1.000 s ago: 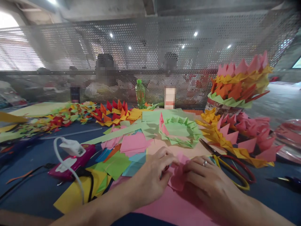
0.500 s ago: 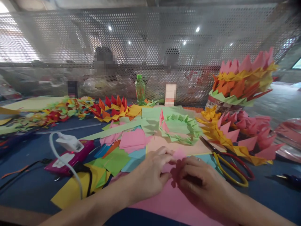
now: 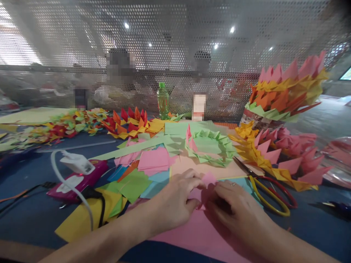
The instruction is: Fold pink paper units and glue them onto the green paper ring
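Observation:
Between my hands is a small pink paper piece [image 3: 208, 179], just above a larger pink sheet [image 3: 189, 235] on the table. My left hand [image 3: 182, 195] pinches its left side with bent fingers. On the other side, my right hand [image 3: 231, 206] curls its fingers round the paper's right edge and partly hides it. Beyond them lies a ring of folded light-green paper [image 3: 210, 148], with a pink folded point [image 3: 192, 140] standing at its left. Loose pink squares [image 3: 153, 159] are stacked to the left of the ring.
Scissors with red and yellow handles [image 3: 270, 195] lie right of my hands. Folded pink points [image 3: 294, 151] and a tall layered paper piece [image 3: 285, 87] stand farther right. A purple power strip [image 3: 78, 182] with cords is at left. A green bottle [image 3: 163, 102] stands before the perforated screen [image 3: 170, 47].
The view has tilted down and shifted slightly. My right hand has closed in a little on the small pink paper; my left hand has hardly moved.

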Available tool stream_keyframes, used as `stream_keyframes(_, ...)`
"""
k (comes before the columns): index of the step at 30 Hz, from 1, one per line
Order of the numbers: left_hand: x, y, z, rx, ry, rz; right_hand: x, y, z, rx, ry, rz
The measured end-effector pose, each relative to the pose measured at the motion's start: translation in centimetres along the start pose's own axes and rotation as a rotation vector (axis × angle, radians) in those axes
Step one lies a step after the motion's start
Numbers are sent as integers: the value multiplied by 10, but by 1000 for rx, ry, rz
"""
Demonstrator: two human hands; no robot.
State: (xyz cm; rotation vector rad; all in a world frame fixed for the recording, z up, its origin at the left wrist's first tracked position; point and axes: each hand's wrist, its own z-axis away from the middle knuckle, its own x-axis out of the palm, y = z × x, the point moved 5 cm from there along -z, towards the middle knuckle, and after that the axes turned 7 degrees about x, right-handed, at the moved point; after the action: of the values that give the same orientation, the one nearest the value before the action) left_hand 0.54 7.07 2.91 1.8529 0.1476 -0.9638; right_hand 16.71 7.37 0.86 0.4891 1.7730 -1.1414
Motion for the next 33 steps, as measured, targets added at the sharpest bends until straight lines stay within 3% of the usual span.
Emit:
stream_keyframes(14,1,0,-2,-18,-14,-22,0,-2,-1,-30,49,9)
stream_keyframes(23,2,-2,0,-2,-8,-70,1,-1,-1,-6,-16,17)
stream_keyframes(33,3,0,1,15,3,-51,3,-3,-1,0,-1,61)
